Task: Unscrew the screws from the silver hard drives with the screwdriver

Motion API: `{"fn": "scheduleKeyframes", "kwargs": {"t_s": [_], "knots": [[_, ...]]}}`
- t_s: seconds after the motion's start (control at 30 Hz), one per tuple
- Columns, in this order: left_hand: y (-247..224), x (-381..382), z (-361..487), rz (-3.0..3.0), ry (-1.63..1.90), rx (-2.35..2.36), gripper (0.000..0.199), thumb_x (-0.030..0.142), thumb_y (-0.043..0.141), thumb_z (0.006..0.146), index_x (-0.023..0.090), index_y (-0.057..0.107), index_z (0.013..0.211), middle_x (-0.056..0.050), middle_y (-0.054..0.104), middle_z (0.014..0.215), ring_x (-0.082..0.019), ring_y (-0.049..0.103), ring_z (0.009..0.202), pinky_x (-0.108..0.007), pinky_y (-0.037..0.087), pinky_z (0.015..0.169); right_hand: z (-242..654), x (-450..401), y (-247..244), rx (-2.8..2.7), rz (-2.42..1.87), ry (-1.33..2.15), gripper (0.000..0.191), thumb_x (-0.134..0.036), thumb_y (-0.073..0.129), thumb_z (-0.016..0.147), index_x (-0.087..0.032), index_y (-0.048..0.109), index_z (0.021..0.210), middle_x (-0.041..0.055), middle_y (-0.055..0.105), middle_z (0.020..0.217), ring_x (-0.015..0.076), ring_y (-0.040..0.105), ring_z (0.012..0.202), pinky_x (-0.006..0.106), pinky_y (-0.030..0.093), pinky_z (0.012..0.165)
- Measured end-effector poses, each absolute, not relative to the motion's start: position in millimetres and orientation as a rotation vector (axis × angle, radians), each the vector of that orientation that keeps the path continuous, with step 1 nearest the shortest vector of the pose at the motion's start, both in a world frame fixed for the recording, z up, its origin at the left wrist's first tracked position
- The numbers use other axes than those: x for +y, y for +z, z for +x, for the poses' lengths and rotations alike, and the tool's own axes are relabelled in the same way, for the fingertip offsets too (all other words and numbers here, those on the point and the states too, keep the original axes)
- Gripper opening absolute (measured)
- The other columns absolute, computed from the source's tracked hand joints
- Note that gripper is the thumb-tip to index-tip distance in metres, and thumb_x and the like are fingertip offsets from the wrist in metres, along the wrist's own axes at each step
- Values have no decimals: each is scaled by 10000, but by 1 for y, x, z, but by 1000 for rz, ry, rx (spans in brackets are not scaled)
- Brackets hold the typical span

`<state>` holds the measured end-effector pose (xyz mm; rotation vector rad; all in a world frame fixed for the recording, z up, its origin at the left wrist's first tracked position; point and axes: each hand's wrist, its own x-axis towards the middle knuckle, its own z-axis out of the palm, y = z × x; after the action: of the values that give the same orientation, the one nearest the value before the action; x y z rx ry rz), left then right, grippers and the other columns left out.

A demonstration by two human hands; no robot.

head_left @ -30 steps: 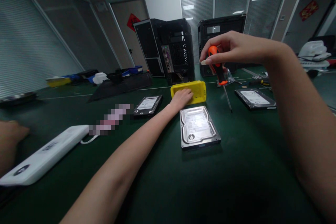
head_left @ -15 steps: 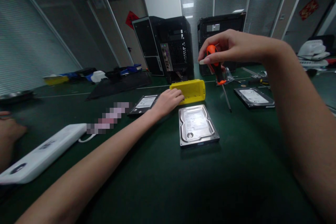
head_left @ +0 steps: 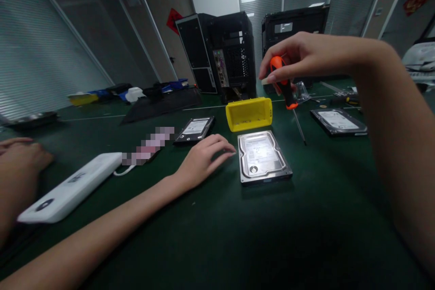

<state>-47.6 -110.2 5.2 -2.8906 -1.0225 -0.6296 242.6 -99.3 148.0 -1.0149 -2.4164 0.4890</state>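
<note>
My right hand grips an orange and black screwdriver, its shaft pointing down and slightly right above the table. My left hand is just left of a silver hard drive, fingers a little bent and holding nothing, with a small gap to the drive. Behind the silver drive a yellow bin lies with its opening towards me, small bits inside it. One black-edged hard drive lies behind my left hand, and another lies right of the screwdriver tip.
Two black computer cases stand at the back. A white device with a cable lies at left, near another person's hand. A dark mat and tools are on the green table.
My left hand has let go of the yellow bin and moved back towards me, beside the silver drive. My right hand still holds the screwdriver. The view has shifted slightly.
</note>
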Motion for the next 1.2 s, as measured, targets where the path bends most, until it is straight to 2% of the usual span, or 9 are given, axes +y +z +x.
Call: {"fn": "scheduleKeyframes", "kwargs": {"t_s": [0.13, 0.23, 0.27, 0.33, 0.4, 0.67, 0.83, 0.97, 1.2], "knots": [[8, -99, -73, -3101, -629, -1226, 217, 292, 423, 903, 191, 605, 963, -46, 574, 973, -153, 535, 913, -301, 442, 824, 246, -99, 148, -2443, -1069, 407, 346, -436, 590, 751, -218, 637, 1015, 19, 653, 836, 103, 585, 683, 218, 427, 526], [16, -97, -98, -3501, -302, -1224, 235, 334, 427, 894, 206, 623, 923, -33, 576, 944, -147, 545, 877, -268, 459, 779, 246, -99, 149, -2463, -1109, 386, 381, -466, 581, 746, -224, 624, 1036, 19, 651, 890, 117, 594, 706, 227, 444, 546], [20, -98, -106, -3623, -158, -1150, 223, 383, 508, 848, 207, 637, 895, -33, 564, 954, -159, 536, 897, -272, 453, 794, 246, -98, 149, -2473, -1121, 379, 394, -481, 577, 742, -222, 623, 1036, 21, 649, 899, 123, 595, 714, 232, 452, 554], [28, -102, -117, -3749, 161, -995, 324, 446, 711, 659, 208, 662, 874, -40, 527, 1008, -186, 508, 929, -288, 429, 842, 244, -99, 150, -2504, -1143, 373, 421, -510, 570, 733, -221, 617, 1036, 23, 645, 912, 133, 597, 719, 240, 468, 566], [35, -108, -122, -3733, 281, -951, 350, 419, 770, 590, 221, 677, 864, -39, 504, 1048, -203, 469, 978, -302, 383, 901, 242, -99, 151, -2536, -1145, 375, 441, -527, 564, 728, -225, 607, 1046, 24, 640, 928, 137, 596, 717, 247, 480, 572], [39, -115, -117, -3692, 384, -1007, 185, 340, 753, 647, 229, 705, 787, -33, 516, 1011, -206, 432, 997, -287, 342, 906, 239, -104, 149, -2563, -1078, 350, 455, -515, 546, 747, -213, 596, 1084, 23, 627, 897, 126, 578, 730, 237, 446, 580], [39, -112, -122, -3659, 350, -1123, 191, 363, 727, 676, 224, 693, 803, -29, 487, 1042, -199, 432, 998, -280, 358, 893, 238, -105, 148, -2552, -1101, 391, 441, -487, 549, 759, -208, 591, 1097, 25, 630, 896, 122, 565, 738, 241, 424, 604], [38, -110, -122, -3639, 336, -1138, 149, 358, 709, 698, 222, 693, 756, -23, 489, 1001, -190, 448, 962, -278, 359, 883, 238, -103, 148, -2562, -1097, 412, 450, -489, 551, 754, -196, 590, 1095, 28, 631, 904, 119, 569, 738, 241, 427, 610], [37, -110, -121, -3630, 325, -1191, 134, 341, 676, 736, 220, 682, 794, -21, 479, 979, -178, 466, 945, -266, 367, 882, 237, -102, 150, -2567, -1126, 440, 483, -503, 547, 745, -186, 580, 1108, 30, 630, 913, 110, 581, 743, 228, 440, 623]]}}
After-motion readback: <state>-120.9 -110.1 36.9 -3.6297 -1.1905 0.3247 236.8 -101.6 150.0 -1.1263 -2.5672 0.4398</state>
